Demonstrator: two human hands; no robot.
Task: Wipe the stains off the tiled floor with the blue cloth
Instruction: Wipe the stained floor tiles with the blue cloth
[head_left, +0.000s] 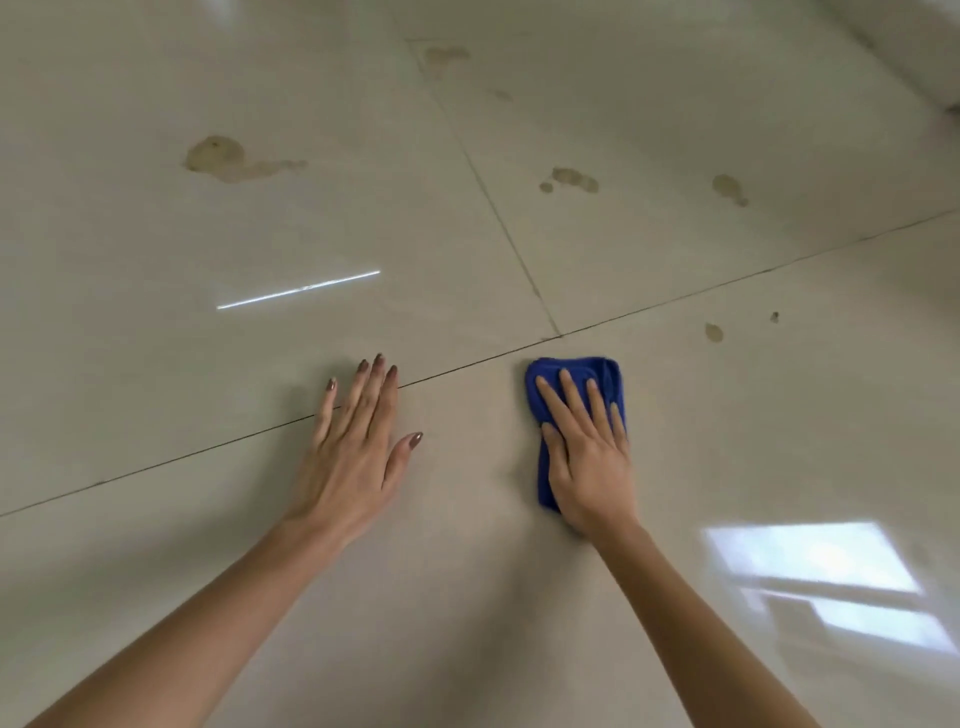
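A folded blue cloth (597, 371) lies on the glossy beige tiled floor (467, 545), and my right hand (589, 452) presses flat on top of it, fingers spread. My left hand (358, 441) rests flat on the bare tile to the left, holding nothing. Brownish stains mark the floor beyond: a large one (221, 156) at far left, a smeared pair (571, 179) at centre, one (727, 188) to the right, and two small spots (713, 332) just past the cloth.
Dark grout lines (675, 301) cross the floor ahead of my hands. Faint stains (447, 54) sit near the top. A white wall base (930, 57) runs along the far right corner. Window light reflects on the tile (810, 561) at right.
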